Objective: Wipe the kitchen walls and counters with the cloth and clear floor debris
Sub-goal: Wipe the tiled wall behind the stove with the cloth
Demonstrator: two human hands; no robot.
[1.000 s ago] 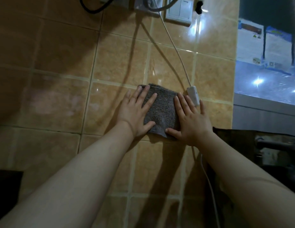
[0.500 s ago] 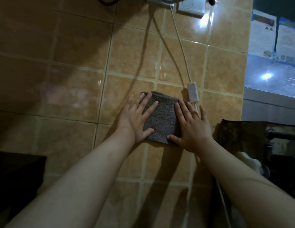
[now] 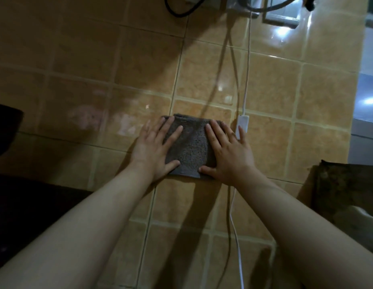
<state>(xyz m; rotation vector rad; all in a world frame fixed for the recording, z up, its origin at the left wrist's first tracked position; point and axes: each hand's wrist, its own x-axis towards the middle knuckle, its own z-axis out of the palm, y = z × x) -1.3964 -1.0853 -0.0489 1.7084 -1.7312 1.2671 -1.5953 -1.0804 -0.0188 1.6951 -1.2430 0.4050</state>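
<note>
A folded grey cloth lies flat against the tan tiled wall. My left hand presses on its left half with straight, spread fingers. My right hand presses on its right half the same way, its outer fingers reaching past the cloth's edge toward a white inline cord switch. Both palms cover the cloth's side edges.
A white cord runs down the wall from sockets at the top, through the switch, and on down past my right forearm. A black cable loops at top. A dark object stands at right, a dark surface at lower left.
Both hands have slid the cloth down the wall, away from the sockets. The view has shifted, so more dark surface shows at the left.
</note>
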